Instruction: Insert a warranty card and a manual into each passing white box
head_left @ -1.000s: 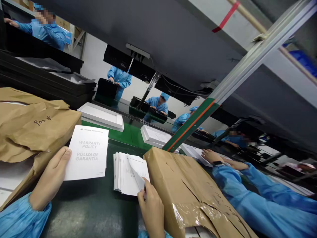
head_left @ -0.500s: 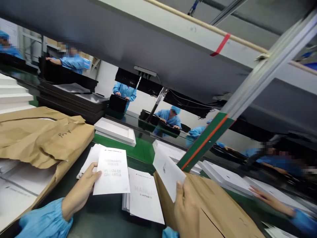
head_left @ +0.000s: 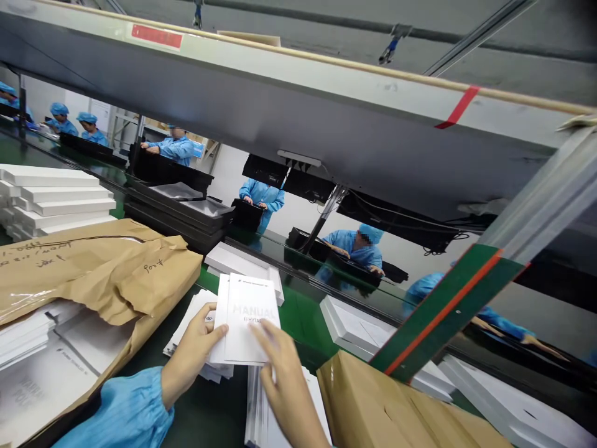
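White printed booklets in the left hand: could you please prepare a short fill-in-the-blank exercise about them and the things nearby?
The left hand holds rectangular white paper booklets; the largest word printed on the front one is ____.
The loose fabric sleeve on that arm is coloured ____.
The crumpled brown paper package bearing handwriting lies to the ____ of that hand.

Missing words: MANUAL; blue; left.

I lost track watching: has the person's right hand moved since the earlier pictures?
Yes: the right hand has moved left, away from the orange-striped post.
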Demonstrator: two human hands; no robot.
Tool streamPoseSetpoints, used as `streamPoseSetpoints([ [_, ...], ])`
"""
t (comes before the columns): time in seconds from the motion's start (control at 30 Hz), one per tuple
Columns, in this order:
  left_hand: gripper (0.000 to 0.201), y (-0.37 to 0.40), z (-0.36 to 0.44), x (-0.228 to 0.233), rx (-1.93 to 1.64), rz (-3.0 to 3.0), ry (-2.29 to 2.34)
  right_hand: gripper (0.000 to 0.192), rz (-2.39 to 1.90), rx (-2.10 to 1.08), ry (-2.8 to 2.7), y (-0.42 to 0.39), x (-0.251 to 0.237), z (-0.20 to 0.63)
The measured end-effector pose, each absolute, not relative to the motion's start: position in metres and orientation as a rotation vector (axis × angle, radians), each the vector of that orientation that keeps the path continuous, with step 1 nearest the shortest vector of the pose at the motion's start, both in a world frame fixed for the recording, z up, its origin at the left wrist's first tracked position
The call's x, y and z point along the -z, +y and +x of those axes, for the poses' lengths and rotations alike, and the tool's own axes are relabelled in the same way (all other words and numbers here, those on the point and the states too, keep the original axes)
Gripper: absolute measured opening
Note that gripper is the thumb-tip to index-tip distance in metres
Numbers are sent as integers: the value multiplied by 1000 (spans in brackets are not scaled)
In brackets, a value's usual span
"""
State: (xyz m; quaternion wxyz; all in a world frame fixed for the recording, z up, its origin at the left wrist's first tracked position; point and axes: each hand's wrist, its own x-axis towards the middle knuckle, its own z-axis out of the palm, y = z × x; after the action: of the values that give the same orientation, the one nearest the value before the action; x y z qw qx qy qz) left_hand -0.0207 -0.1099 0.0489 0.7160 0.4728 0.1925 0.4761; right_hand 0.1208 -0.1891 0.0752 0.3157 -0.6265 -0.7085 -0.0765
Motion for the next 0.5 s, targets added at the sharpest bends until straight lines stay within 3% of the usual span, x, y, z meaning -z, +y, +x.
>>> streamPoseSetpoints([
  [0.17, 37, -91, -2, -57, -1131, 1145, 440, 49, -1544, -746, -1139, -177, -89, 154],
  [0.23, 33, -85, 12, -60, -1098, 1197, 381, 41, -1423, -914, -1088, -167, -90, 163],
  [0.37, 30, -66, 45, -63, -896, 1441, 405, 34, -1473, -600, -1098, -144, -94, 182],
  [0.5, 22, -25, 73, -72, -878, 1675, 770, 29, -1662, -308, -1100, -121, -105, 209],
])
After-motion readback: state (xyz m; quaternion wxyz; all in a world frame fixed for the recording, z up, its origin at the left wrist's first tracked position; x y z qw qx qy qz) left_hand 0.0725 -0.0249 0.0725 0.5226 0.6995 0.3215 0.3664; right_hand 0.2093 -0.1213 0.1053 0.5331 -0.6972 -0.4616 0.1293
